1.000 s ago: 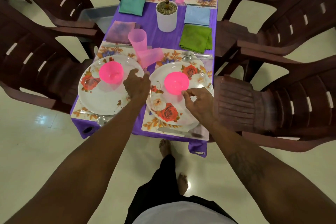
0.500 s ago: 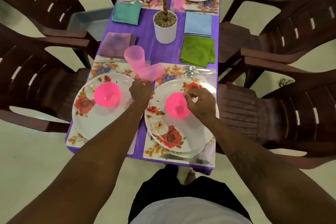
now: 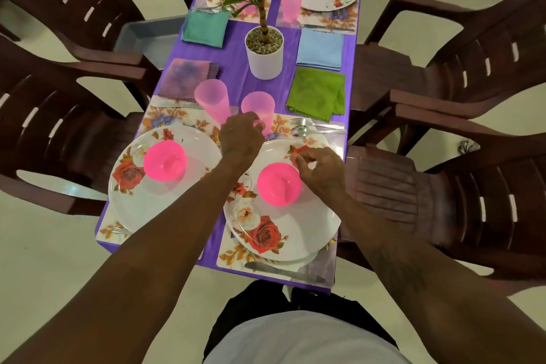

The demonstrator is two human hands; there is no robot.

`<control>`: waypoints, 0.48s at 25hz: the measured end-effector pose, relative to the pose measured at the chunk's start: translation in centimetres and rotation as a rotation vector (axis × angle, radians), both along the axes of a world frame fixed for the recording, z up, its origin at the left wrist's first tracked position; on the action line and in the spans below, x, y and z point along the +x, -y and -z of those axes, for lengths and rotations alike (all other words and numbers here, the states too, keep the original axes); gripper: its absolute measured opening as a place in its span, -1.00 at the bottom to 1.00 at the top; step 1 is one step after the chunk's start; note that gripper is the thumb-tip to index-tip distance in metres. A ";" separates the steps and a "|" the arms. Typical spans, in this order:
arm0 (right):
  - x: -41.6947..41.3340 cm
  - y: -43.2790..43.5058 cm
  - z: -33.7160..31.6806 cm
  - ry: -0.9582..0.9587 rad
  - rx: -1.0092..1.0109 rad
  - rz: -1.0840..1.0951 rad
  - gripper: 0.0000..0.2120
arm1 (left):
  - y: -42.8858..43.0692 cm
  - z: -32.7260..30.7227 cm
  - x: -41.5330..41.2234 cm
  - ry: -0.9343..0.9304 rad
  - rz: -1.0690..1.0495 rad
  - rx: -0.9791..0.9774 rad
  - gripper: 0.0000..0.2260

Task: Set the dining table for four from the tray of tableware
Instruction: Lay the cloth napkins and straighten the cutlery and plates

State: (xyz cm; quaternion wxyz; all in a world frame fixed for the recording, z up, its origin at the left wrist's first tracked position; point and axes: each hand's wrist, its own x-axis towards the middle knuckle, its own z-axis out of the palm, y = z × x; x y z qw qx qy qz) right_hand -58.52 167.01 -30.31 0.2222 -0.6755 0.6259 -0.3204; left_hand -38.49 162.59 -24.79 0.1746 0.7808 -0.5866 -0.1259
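Observation:
My left hand grips the lower part of a pale pink tumbler that stands upright beyond the near right plate. A second pink tumbler stands just left of it. My right hand hovers over that plate with its fingers curled at the upper right rim of a bright pink bowl; whether they pinch the rim is unclear. The near left plate carries another pink bowl. Fork and spoon lie beyond the right plate, and a knife lies at its near side.
A potted plant stands mid-table on the purple cloth, with green, blue, teal and purple napkins around it. A grey tray sits on the left chair. Brown chairs flank both sides. Two far settings are laid.
The tumbler that lay tilted between the plates now stands upright in my left hand. My right hand stayed by the bowl's rim. The view moved closer to the table.

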 end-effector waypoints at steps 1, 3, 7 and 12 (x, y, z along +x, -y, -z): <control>-0.3 0.0 0.1 -0.002 -0.003 0.002 -0.96 | 0.1 0.0 -0.2 0.014 0.008 0.008 -0.74; -0.7 0.2 0.3 0.003 -0.008 0.007 -0.97 | 0.1 0.1 -0.1 0.018 0.010 0.005 -0.74; -0.5 0.5 0.2 0.008 0.045 0.021 -0.97 | 0.1 0.7 0.7 -0.051 0.009 0.034 -0.64; -1.4 2.8 0.7 -0.019 0.090 0.109 -0.78 | 0.0 1.4 0.5 -0.030 0.174 -0.063 -0.59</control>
